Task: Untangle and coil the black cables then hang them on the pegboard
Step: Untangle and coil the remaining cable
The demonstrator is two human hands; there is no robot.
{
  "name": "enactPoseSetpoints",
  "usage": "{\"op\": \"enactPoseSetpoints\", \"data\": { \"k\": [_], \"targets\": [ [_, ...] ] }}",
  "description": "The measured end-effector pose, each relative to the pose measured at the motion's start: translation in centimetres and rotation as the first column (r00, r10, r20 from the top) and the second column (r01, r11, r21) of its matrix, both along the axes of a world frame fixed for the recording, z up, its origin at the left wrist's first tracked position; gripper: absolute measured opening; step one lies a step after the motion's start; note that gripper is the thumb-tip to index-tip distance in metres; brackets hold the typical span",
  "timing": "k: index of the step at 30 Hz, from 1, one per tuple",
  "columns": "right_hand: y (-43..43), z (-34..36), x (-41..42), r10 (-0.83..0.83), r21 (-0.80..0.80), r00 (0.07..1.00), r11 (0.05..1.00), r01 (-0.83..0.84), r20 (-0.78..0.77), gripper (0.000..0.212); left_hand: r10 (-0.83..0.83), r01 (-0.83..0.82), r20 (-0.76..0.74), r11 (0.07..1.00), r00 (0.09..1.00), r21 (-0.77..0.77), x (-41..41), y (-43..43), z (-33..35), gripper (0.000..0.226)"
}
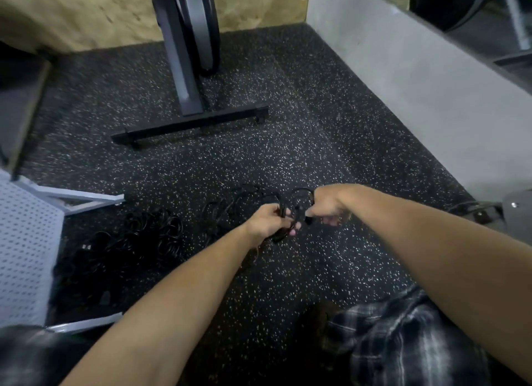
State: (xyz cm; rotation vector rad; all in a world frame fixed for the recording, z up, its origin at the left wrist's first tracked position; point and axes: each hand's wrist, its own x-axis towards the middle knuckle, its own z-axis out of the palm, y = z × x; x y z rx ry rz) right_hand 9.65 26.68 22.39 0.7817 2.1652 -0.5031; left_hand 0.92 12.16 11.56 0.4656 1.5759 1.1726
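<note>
In the lower middle of the frame, your left hand [270, 221] had its fingers curled tight around a bunch of black cable [278, 237], and your right hand [325, 205], just beside it, pinched a small loop of the same cable. More of that cable trailed to the left onto the speckled floor [288, 144]. A pile of black cables [152, 230] lay further left on the floor, next to the white pegboard [26, 241] at the left edge.
</note>
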Motion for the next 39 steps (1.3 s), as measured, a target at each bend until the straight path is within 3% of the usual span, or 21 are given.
{"op": "enactPoseSetpoints", "data": {
  "k": [4,7,10,12,13,15,17,22,24,27,30,32,34,37,39],
  "targets": [
    [-0.8,1.7,-0.5,-0.337,-0.272,0.928,0.919,0.286,-0.16,0.037,0.048,-0.043,-0.112,0.998,0.992,0.055,-1.7,0.1,5.9,0.025],
    [-1.5,3.7,-1.6,-0.563,-0.518,0.762,0.777,0.357,-0.319,0.034,0.07,-0.063,-0.192,0.997,0.979,0.047,-2.7,-0.6,9.4,0.027],
    [-2.3,5.7,-2.4,-0.641,-0.594,0.672,0.72,0.36,-0.37,0.021,0.097,-0.078,-0.235,0.993,0.967,0.089,-3.3,-1.0,12.4,0.021],
    [-2.6,6.6,-2.5,-0.671,-0.635,0.65,0.684,0.359,-0.356,0.022,0.134,-0.111,-0.29,0.989,0.948,0.096,-3.7,-1.5,14.0,0.005],
    [-2.6,6.9,-2.5,-0.671,-0.65,0.653,0.677,0.346,-0.351,0.024,0.159,-0.141,-0.355,0.987,0.921,0.077,-4.4,-1.6,14.2,0.009],
    [-2.5,7.8,-2.3,-0.651,-0.641,0.654,0.698,0.318,-0.385,0.022,0.168,-0.191,-0.511,0.981,0.843,0.007,-5.9,-2.2,14.7,0.019],
    [-2.2,8.6,-2.5,-0.641,-0.614,0.609,0.731,0.299,-0.467,0.021,0.174,-0.244,-0.567,0.968,0.805,-0.049,-7.1,-3.5,15.2,0.024],
    [-2.3,9.9,-3.0,-0.583,-0.556,0.539,0.797,0.235,-0.608,0.028,-0.015,-0.194,-0.749,0.962,0.662,-0.191,-8.3,-6.2,16.9,0.022],
    [-3.0,10.6,-3.2,-0.489,-0.456,0.54,0.866,0.205,-0.685,0.028,0.019,-0.16,-0.833,0.984,0.554,-0.084,-8.3,-6.6,17.9,0.042],
    [-4.1,11.6,-3.6,-0.282,-0.242,0.549,0.959,0.145,-0.787,0.03,0.021,0.058,-0.893,0.997,0.45,0.052,-7.9,-6.5,19.3,0.041],
    [-4.8,12.3,-4.1,-0.18,-0.14,0.515,0.983,0.117,-0.838,0.027,-0.03,0.183,-0.893,0.981,0.448,0.059,-7.4,-6.1,19.5,0.017],
    [-4.9,12.5,-4.5,-0.159,-0.122,0.478,0.987,0.108,-0.864,0.026,0.029,0.181,-0.875,0.975,0.483,0.132,-7.1,-6.0,19.6,0.015],
    [-5.1,12.2,-5.0,-0.163,-0.102,0.413,0.981,0.165,-0.896,0.024,0.095,0.129,-0.868,0.975,0.488,0.179,-7.5,-6.1,19.8,0.025],
    [-5.5,11.6,-5.5,-0.134,-0.047,0.235,0.938,0.342,-0.963,0.028,0.216,-0.023,-0.86,0.972,0.462,0.232,-8.0,-6.2,20.0,0.029],
    [-5.6,11.6,-5.9,-0.204,-0.098,0.256,0.923,0.373,-0.945,0.042,0.329,-0.132,-0.795,0.943,0.509,0.305,-7.8,-6.2,20.1,0.03]
  ]
}}
